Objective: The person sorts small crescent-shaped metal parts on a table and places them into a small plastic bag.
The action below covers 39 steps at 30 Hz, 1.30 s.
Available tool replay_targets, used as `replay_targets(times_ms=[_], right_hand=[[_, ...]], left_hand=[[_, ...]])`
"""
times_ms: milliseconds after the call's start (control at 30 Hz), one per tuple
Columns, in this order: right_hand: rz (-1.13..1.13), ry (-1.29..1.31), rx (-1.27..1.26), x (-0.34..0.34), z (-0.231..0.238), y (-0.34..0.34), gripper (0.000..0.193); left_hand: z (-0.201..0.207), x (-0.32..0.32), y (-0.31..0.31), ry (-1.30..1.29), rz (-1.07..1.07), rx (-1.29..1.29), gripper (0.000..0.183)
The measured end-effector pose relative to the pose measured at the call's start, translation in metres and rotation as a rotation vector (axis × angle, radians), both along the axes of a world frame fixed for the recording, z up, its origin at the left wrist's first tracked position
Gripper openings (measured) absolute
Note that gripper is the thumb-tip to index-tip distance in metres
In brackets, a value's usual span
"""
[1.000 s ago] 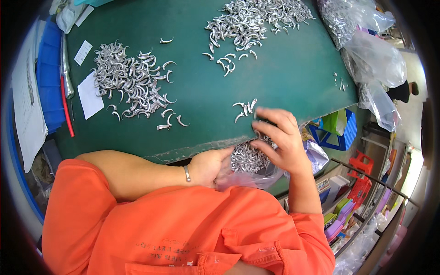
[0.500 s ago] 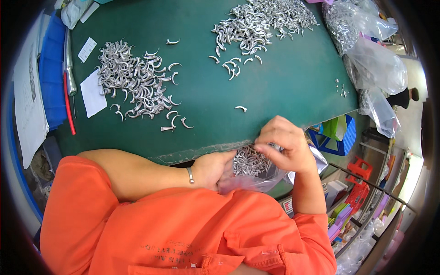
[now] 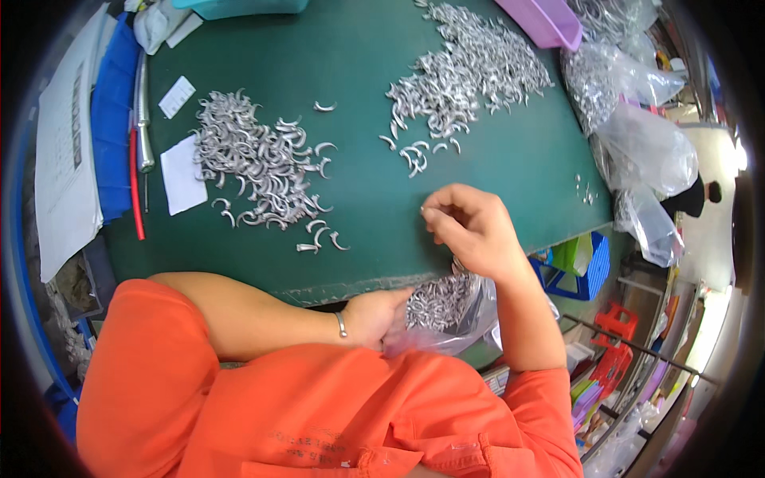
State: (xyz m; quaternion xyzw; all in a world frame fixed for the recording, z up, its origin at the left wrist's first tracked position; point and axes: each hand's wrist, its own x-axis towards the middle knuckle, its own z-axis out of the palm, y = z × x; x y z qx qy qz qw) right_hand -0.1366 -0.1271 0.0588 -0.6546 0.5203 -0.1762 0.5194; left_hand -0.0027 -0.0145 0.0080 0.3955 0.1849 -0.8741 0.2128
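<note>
My left hand (image 3: 373, 317), a metal cuff on its wrist, grips a clear plastic bag (image 3: 476, 319) in front of the table's near edge. Small curved silver metal pieces (image 3: 437, 303) fill the bag's mouth. Over the table, just beyond the bag, my right hand (image 3: 470, 227) is closed with thumb and forefinger together. A tiny pale spot shows at its fingertips; what they hold, if anything, I cannot make out. Ahead on the green table (image 3: 358, 207) lie a left pile of curved metal pieces (image 3: 255, 159) and a larger far-right pile (image 3: 470, 72), with several strays nearby.
Along the left edge are a blue bin (image 3: 115, 119), a red rod (image 3: 135, 187) and white paper (image 3: 183, 175). A purple tray (image 3: 542, 20) stands at the far right. Filled plastic bags (image 3: 645, 147) line the right edge, above a blue crate (image 3: 594, 267).
My right hand has moved from the bag's mouth out over the table, where a single stray metal piece lay. The left hand still holds the bag. The view has shifted slightly.
</note>
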Motion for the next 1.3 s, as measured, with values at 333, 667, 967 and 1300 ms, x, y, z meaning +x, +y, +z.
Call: replay_targets(times_ms=[333, 667, 967, 1300], right_hand=[[0.003, -0.57, -0.355, 0.129, 0.041, -0.126, 0.023], [0.594, -0.076, -0.555, -0.038, -0.019, -0.038, 0.036], [-0.024, 0.127, -0.737, -0.1, -0.014, 0.03, 0.027], [0.319, 0.078, -0.736, -0.071, -0.018, 0.063, 0.048]], left_hand=[[-0.023, -0.002, 0.013, 0.089, -0.181, -0.244, 0.033], [-0.026, 0.01, 0.006, 0.846, 0.201, -0.466, 0.027], [-0.002, 0.007, 0.003, 0.025, -0.135, -0.18, 0.021], [0.015, 0.0, -0.003, -0.04, -0.067, -0.058, 0.026]])
